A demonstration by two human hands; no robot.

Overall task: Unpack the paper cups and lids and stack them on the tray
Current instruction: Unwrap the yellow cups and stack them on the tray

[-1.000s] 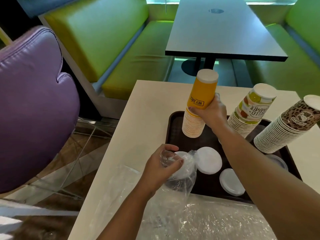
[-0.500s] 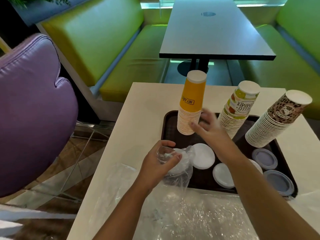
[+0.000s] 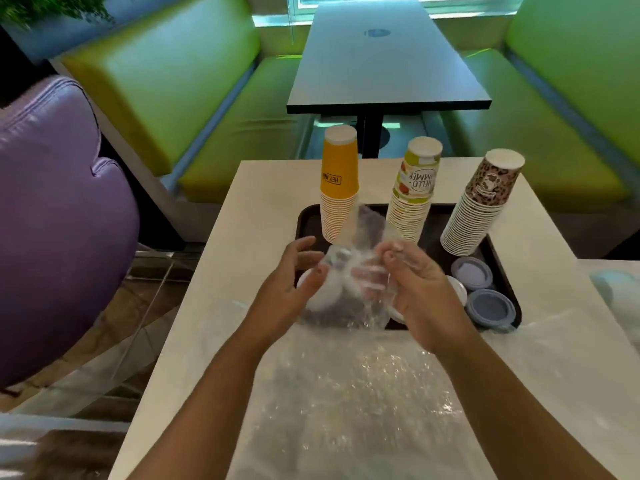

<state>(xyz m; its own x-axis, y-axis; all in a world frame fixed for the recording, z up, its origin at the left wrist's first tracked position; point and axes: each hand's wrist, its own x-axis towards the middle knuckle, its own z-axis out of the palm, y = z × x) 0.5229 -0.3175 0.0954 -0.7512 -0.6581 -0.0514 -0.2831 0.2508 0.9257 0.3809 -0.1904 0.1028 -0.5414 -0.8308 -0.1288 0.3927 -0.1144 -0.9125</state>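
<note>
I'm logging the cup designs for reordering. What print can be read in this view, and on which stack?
"HEY JUI…", upside down, cut off at the cup's curve: yellow cup stack.
"HELLO …MMER", upside down, first letters hidden: fruit-print cup stack.
Leopard-print cup stack: a badge, too blurred to read.

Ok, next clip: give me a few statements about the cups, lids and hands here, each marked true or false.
1. Three upside-down cup stacks stand on the tray. True: the yellow cup stack, the Hello Summer cup stack and the leopard-print cup stack.
2. The yellow cup stack is the rightmost one. False: it is leftmost; the leopard-print stack is rightmost.
3. Both hands are at the clear plastic bag. True: the left hand and the right hand hold it over the tray.
4. The right hand grips the yellow cup stack. False: it pinches the bag.
5. Two bluish lids lie at the tray's right end. True.
</note>
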